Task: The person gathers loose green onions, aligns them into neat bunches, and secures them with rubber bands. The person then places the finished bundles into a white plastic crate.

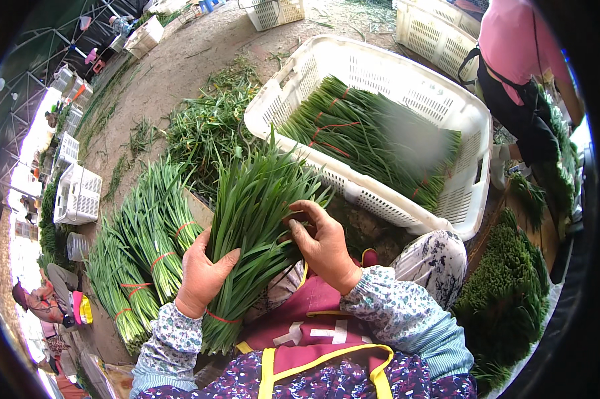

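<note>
My left hand (205, 277) is wrapped around a thick bundle of garlic chives (247, 214), thumb across the front. A red band (224, 317) circles the pale stalk end, which points toward me. The leafy tips fan out away from me. At the bundle's right side, my right hand (325, 244) has its fingers curled and thumb near them, touching the leaves; whether it pinches any is unclear. Several banded chive bundles (153, 254) lie just left of my left hand. Beyond my hands, a white plastic crate (472, 114) holds more banded chive bundles (340, 114).
Loose leaf trimmings (205, 129) are heaped on the dirt floor left of the crate. At right lies a large stack of chives (502, 269). A person in a pink top (509, 45) stands by another crate (437, 37). More crates (78, 194) and people are at far left.
</note>
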{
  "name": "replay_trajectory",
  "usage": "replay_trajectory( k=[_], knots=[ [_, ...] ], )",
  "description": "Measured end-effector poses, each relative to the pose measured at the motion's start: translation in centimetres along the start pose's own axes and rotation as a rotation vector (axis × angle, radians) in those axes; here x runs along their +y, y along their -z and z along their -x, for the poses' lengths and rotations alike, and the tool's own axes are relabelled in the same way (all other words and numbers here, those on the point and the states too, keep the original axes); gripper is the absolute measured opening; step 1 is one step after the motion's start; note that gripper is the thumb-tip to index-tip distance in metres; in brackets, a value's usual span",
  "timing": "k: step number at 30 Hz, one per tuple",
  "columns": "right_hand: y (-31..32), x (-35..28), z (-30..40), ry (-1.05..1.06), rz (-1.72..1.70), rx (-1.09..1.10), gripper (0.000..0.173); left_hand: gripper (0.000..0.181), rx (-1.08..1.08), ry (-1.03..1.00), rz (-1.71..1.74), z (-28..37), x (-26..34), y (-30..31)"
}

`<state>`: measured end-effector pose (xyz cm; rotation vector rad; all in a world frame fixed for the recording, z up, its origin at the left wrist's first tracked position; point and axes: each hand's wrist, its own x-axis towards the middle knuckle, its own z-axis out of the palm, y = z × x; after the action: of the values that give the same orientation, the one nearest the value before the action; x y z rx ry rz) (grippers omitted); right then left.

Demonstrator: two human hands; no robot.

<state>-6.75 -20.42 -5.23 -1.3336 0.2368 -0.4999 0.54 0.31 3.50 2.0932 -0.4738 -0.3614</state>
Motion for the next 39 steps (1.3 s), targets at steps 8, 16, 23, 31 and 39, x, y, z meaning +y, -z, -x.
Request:
replay_trajectory(
  k=[8,16,23,31,39],
  knots=[
    [-0.4,-0.9,-1.9,-0.343,-0.069,-0.063,0.026,0.054,0.020,-0.025,-0.074,-0.1,-0.3,-0.1],
    [-1.1,-0.6,-1.5,-0.319,-0.146,0.009,0.018,0.051,0.039,-0.019,-0.067,0.1,-0.6,0.0],
    [-0.7,-1.0,-1.1,-0.115,0.048,-0.013,0.011,0.053,0.029,-0.006,-0.020,0.3,-0.6,0.0],
    [-0.2,-0.5,-0.9,0.346,0.617,0.016,0.009,0.050,0.065,-0.040,-0.030,0.7,-0.7,0.0],
    [6.3,-1.4,-1.7,-0.160,0.160,0.226,0.011,0.049,0.080,-0.051,0.045,1.8,-1.0,0.3]
  ],
)
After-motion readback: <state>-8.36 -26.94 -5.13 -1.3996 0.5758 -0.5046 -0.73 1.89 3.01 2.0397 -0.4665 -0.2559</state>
